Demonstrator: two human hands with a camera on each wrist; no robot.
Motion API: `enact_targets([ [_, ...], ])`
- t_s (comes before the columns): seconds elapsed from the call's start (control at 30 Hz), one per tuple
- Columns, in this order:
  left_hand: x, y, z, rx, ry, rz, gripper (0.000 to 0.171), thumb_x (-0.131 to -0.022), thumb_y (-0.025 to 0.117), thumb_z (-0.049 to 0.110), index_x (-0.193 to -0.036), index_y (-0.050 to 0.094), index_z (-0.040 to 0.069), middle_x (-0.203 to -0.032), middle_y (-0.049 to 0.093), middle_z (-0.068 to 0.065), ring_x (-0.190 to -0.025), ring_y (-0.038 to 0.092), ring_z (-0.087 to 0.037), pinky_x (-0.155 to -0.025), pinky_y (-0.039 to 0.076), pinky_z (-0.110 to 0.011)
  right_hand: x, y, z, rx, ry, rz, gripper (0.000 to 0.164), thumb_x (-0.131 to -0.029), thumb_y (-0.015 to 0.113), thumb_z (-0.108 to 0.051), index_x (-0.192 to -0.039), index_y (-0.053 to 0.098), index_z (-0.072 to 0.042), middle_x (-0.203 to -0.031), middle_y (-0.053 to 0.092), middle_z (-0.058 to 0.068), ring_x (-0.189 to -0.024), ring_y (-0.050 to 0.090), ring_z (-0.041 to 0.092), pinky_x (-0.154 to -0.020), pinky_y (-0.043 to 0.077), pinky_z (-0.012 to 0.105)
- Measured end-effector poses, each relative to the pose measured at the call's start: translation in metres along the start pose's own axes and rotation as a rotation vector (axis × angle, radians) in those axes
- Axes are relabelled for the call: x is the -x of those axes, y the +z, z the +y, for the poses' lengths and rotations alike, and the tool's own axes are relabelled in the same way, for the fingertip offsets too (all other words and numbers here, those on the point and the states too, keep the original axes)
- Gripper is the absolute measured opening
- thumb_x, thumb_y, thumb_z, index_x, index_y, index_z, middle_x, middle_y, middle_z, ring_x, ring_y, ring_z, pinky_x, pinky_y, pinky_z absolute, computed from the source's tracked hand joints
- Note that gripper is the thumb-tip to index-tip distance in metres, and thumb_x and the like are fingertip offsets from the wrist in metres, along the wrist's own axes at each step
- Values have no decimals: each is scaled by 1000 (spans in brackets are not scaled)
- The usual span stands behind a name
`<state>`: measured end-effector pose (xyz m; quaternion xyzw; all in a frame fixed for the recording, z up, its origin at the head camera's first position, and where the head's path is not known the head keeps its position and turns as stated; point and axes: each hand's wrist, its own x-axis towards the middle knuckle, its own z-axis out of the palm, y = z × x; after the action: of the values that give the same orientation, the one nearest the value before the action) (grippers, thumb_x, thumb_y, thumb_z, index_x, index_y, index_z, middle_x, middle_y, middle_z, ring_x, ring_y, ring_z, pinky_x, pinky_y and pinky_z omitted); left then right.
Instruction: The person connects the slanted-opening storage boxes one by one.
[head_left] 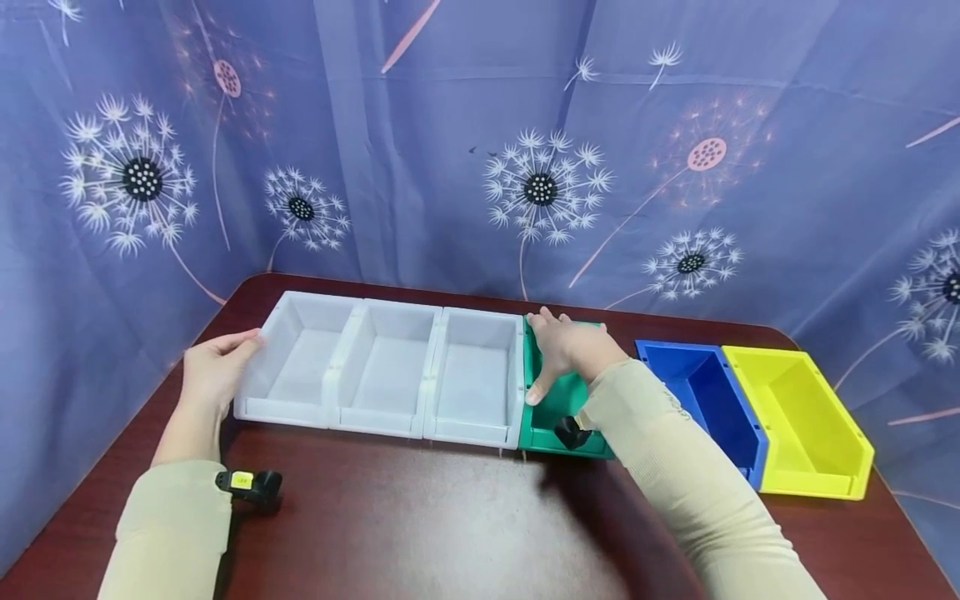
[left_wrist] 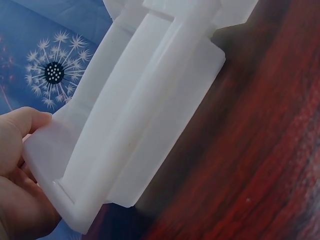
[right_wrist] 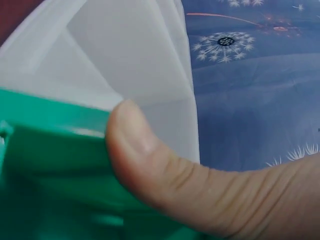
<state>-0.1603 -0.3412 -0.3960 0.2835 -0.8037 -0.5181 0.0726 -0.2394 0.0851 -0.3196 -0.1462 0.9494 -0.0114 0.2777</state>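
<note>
Three white plastic bins stand side by side in a row. At the left end, my left hand [head_left: 213, 367] pinches the outer side wall of the leftmost white bin [head_left: 303, 367]; the left wrist view shows the thumb [left_wrist: 37, 119] at its edge, other fingers partly hidden behind. The middle white bin [head_left: 384, 371] and the right white bin [head_left: 476, 379] adjoin it. Against the right white bin sits a green bin [head_left: 558, 400]. Spread over it is my right hand [head_left: 570, 350], its thumb [right_wrist: 132, 130] touching the green wall beside the white bin. Its other fingers reach toward the back rim.
A blue bin [head_left: 701, 400] and a yellow bin [head_left: 798, 417] stand together on the right, apart from the green one. All are on a dark red-brown table [head_left: 420, 533]. A blue curtain [head_left: 435, 150] with dandelion prints hangs close behind the table.
</note>
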Motion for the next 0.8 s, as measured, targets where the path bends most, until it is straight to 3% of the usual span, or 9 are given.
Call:
enact_targets([
  [0.27, 3, 2, 1, -10, -8, 19, 51, -92, 56, 37, -133, 53, 7, -143, 47, -13, -128, 45, -22, -107, 38, -41, -1, 14, 20, -38, -104, 43, 127, -61, 73, -66, -154, 1, -19, -160, -6, 11, -145, -4, 37, -102, 1, 76],
  [0.5, 5, 3, 5, -32, -11, 18, 52, -92, 55, 38, -134, 53, 8, -144, 46, -14, -132, 41, -26, -107, 37, -43, 7, 45, 42, -186, -219, 227, 113, -65, 66, -74, -153, 16, -23, -161, 1, 6, -147, -1, 30, -110, -4, 66],
  [0.63, 7, 3, 6, -41, -24, 20, 52, -93, 53, 39, -135, 52, 9, -145, 44, -13, -132, 41, -27, -107, 37, -44, 16, 58, 50, -287, -292, 334, 100, -74, 63, -69, -151, 25, -18, -160, 11, 6, -147, 5, 28, -113, 3, 62],
  [0.73, 9, 4, 6, -38, -34, 17, 52, -93, 52, 40, -135, 52, 9, -146, 43, -12, -133, 41, -28, -107, 37, -44, 25, 63, 56, -352, -318, 407, 90, -79, 62, -63, -149, 31, -15, -159, 17, 7, -146, 14, 31, -112, 18, 61],
  [0.8, 11, 6, 6, -37, -36, 14, 53, -93, 52, 40, -135, 51, 9, -146, 43, -12, -133, 40, -27, -107, 37, -44, 31, 66, 63, -387, -313, 458, 85, -82, 61, -60, -147, 34, -13, -158, 20, 7, -141, 28, 33, -107, 29, 60],
])
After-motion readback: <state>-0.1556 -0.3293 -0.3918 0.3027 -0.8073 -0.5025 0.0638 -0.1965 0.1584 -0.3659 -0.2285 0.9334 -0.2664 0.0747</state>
